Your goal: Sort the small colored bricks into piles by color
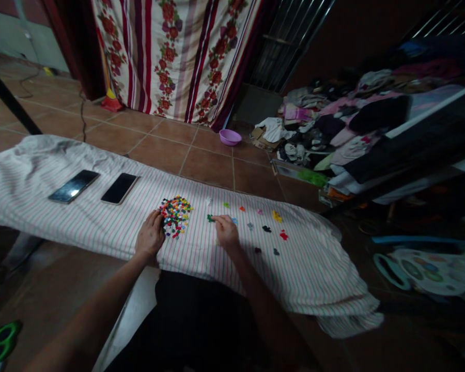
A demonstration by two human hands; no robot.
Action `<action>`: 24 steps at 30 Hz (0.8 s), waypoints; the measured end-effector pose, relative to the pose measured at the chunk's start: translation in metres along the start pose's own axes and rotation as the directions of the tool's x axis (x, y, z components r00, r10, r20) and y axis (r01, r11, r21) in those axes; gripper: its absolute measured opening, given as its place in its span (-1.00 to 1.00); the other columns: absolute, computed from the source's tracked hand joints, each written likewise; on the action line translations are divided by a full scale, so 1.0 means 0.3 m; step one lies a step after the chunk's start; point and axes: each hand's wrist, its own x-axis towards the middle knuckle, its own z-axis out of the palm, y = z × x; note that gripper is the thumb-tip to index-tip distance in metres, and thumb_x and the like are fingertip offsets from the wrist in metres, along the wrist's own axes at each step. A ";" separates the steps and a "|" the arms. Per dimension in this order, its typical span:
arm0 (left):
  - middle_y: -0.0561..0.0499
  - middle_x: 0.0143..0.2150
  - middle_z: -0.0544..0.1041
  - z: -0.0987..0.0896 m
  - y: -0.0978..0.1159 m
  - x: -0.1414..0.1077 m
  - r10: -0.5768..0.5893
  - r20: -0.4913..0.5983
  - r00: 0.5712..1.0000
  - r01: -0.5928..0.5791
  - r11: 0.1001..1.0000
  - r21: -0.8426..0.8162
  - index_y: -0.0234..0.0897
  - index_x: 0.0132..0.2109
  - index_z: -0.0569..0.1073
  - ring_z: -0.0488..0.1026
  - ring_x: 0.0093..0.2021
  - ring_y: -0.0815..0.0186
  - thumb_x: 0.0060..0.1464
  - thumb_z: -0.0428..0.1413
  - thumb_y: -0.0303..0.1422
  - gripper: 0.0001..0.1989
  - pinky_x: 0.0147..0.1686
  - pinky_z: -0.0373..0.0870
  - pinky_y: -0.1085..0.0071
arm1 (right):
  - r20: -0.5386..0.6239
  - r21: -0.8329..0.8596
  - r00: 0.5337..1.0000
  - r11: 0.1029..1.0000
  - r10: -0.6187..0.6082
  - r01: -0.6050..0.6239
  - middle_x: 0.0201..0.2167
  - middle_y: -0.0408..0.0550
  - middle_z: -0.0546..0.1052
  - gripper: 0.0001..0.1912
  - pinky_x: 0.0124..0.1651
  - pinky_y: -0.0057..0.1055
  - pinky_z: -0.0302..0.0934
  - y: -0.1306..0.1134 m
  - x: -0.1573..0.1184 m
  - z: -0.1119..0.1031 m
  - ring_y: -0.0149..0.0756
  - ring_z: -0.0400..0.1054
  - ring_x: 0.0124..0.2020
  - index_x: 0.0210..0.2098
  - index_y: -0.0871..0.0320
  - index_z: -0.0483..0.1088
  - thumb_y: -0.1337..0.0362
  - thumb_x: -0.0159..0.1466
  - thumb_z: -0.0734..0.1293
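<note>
A mixed heap of small coloured pieces (177,211), too small to name, lies on the striped cloth (201,248). My left hand (151,233) rests at the heap's left edge, fingers stretched out over the cloth and touching the nearest pieces. To the right, my right hand (227,231) has its fingertips drawn together at a little dark green cluster (210,218); whether a piece is between them is hidden. Around it sit single-colour clusters: white (208,201), light green (226,204), orange (242,208), yellow (277,216), black (266,229) and red (283,235). A light blue cluster (234,220) is partly covered by this hand.
Two phones, one reflecting light (74,186) and one dark (119,188), lie on the cloth's left part. Beyond are a tiled floor, a purple basin (230,137) and a flowered curtain (170,57). Piled clothes (333,124) fill the right side.
</note>
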 end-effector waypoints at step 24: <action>-0.26 0.14 0.42 -0.018 0.027 0.015 -0.073 -0.062 0.995 0.068 0.995 -0.072 -0.35 0.05 0.45 0.35 0.15 0.08 0.20 -0.10 -0.46 -0.65 0.17 0.36 0.09 | 0.388 -0.199 0.904 0.941 -0.181 0.274 0.13 -0.05 0.42 -0.58 0.18 -0.21 0.14 -0.282 0.032 0.273 -0.14 0.12 0.14 0.08 -0.01 0.47 0.44 0.33 0.19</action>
